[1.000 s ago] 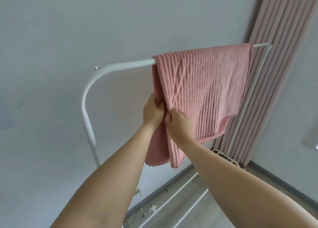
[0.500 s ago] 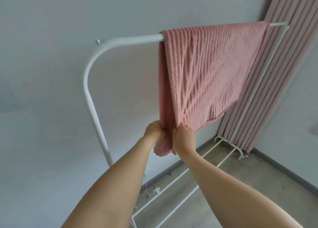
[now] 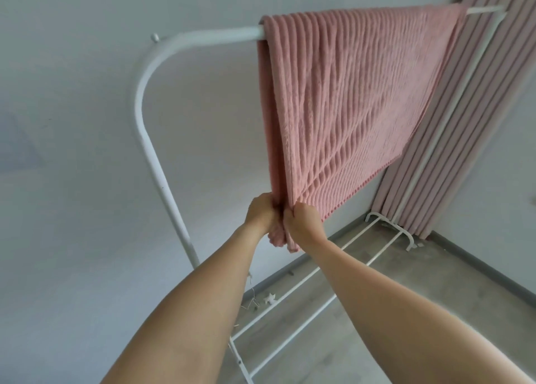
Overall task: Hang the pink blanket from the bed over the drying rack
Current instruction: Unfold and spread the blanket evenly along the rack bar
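Two bare arms reach up in front of a big pale wall [image 3: 72, 122]. Beside the wall, in the corner, hang long pink curtains [image 3: 464, 128] with many straight folds. They go all the way down to the grey floor [image 3: 435, 305].

Next comes the drying rack [image 3: 145, 117], made of white tubes. Its top bar runs across high up, and its left side bends round and goes down to the floor. White bars lie low along the floor too.

Over the top bar hangs the pink blanket [image 3: 348, 99]. It is soft and has lots of ridges. It is folded over the bar, toward the right end, and its bottom edge slants down to the left.

Down at that low corner, the left hand [image 3: 261, 214] and the right hand [image 3: 304, 221] sit close together. Each grip is closed, fingers curled tight round the bunched corner of the blanket. A little bit of pink cloth pokes out under them.

Smallest of all, a tiny white star shape [image 3: 269, 298] lies on the floor by the wall
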Demonstrator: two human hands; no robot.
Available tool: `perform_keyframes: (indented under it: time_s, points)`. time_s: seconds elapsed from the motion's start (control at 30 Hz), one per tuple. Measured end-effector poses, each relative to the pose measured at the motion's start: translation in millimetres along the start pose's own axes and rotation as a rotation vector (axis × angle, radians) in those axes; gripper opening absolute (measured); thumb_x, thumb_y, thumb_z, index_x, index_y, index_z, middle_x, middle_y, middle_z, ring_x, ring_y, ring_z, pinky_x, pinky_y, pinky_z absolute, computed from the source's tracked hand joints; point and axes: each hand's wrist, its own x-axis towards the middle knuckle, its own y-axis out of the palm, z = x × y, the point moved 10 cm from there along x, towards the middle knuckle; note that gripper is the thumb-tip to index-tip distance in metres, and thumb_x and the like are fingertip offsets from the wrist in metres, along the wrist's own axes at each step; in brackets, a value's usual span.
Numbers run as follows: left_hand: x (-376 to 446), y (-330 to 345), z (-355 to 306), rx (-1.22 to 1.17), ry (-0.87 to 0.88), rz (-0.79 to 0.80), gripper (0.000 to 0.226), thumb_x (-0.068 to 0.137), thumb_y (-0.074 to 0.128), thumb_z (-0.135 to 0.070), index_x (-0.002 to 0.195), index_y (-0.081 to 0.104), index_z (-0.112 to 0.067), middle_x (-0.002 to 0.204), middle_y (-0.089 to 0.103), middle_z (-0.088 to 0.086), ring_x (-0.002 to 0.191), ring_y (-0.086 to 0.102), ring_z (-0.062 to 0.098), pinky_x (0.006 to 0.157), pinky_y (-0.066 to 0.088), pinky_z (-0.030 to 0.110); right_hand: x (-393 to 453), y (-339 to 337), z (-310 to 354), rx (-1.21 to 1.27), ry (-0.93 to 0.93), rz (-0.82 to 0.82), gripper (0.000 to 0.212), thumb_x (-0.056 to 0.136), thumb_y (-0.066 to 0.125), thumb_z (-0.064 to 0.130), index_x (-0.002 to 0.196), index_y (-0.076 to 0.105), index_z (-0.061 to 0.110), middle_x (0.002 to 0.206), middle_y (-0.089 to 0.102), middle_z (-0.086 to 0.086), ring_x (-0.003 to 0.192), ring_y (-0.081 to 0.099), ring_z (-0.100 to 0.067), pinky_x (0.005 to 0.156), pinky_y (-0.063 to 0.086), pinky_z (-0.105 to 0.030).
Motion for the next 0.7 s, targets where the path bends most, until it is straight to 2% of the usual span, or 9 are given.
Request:
perform_keyframes:
  time_s: [0.1,0.17,0.23,0.27,0.37,0.43,0.5,0.6,0.7]
  points:
    - [-6,8,0,0.050,0.031,-0.008,0.027,0.097,0.044,-0.014,0.098,0.069,-0.006,0.102,0.073,0.013,0.091,0.066,0.034,0.075,0.046,0.031,1,4,11,0.043,-0.027,0.014,0.043,0.105,0.035,0.028,0.083,0.061,0.002,0.052,0.050,0.001,0.030,0.044,-0.004,0.034,0.033,-0.017]
    - [-9,15,5,-0.053,-0.008,0.005,0.027,0.099,0.044,-0.014,0.108,0.068,-0.009,0.102,0.072,0.008,0.090,0.066,0.028,0.080,0.050,0.031,-2,6,6,0.071,-0.013,0.060,0.046,0.106,0.033,0.033,0.084,0.060,0.003,0.054,0.053,0.000,0.028,0.047,-0.003,0.031,0.033,-0.013]
    - [-14,18,9,-0.210,-0.050,-0.010,0.026,0.097,0.044,-0.020,0.110,0.067,-0.018,0.098,0.072,-0.001,0.091,0.067,0.021,0.080,0.052,0.030,-3,-1,6,0.061,-0.090,0.069,0.040,0.106,0.033,0.034,0.089,0.058,0.008,0.061,0.057,0.002,0.040,0.053,-0.003,0.036,0.037,-0.011]
    - [-17,16,7,-0.217,-0.051,-0.039,0.026,0.093,0.045,-0.026,0.108,0.065,-0.021,0.095,0.073,-0.003,0.089,0.068,0.020,0.078,0.054,0.031,-3,-6,6,0.051,-0.135,0.068,0.038,0.105,0.033,0.037,0.093,0.057,0.011,0.067,0.059,0.002,0.051,0.056,-0.005,0.043,0.042,-0.014]
    - [-34,3,-1,-0.144,-0.122,-0.242,0.020,0.086,0.048,-0.030,0.098,0.055,-0.015,0.082,0.069,0.002,0.071,0.065,0.023,0.063,0.051,0.034,2,-28,-2,0.023,-0.231,0.042,0.043,0.100,0.032,0.053,0.093,0.056,0.018,0.079,0.061,0.000,0.072,0.059,-0.019,0.069,0.053,-0.037]
    - [-51,-8,-8,-0.053,-0.196,-0.442,0.017,0.089,0.048,-0.028,0.092,0.054,-0.012,0.083,0.066,0.004,0.070,0.059,0.025,0.061,0.041,0.031,9,-45,-13,-0.008,-0.245,0.030,0.047,0.095,0.032,0.059,0.091,0.054,0.018,0.078,0.060,-0.001,0.071,0.057,-0.020,0.072,0.052,-0.044]
    - [-66,6,-26,0.072,-0.288,-0.509,0.029,0.092,0.044,-0.032,0.092,0.062,-0.009,0.086,0.067,0.008,0.074,0.056,0.029,0.064,0.041,0.032,14,-75,-36,-0.060,-0.246,0.023,0.046,0.094,0.034,0.061,0.092,0.053,0.019,0.080,0.060,-0.001,0.070,0.056,-0.020,0.072,0.053,-0.043]
    - [-71,55,-49,0.135,-0.411,-0.410,0.031,0.091,0.043,-0.030,0.097,0.063,-0.008,0.093,0.062,0.010,0.081,0.052,0.032,0.071,0.043,0.034,22,-131,-84,-0.154,-0.238,-0.011,0.041,0.097,0.039,0.054,0.104,0.052,0.015,0.094,0.061,-0.002,0.077,0.057,-0.020,0.072,0.052,-0.041]
    - [-61,113,-97,0.201,-0.368,-0.295,0.019,0.090,0.046,-0.024,0.091,0.056,-0.009,0.094,0.062,0.009,0.082,0.054,0.032,0.071,0.044,0.033,35,-194,-145,-0.259,-0.196,-0.033,0.043,0.100,0.042,0.043,0.126,0.048,0.009,0.119,0.057,-0.009,0.100,0.058,-0.029,0.080,0.050,-0.041]
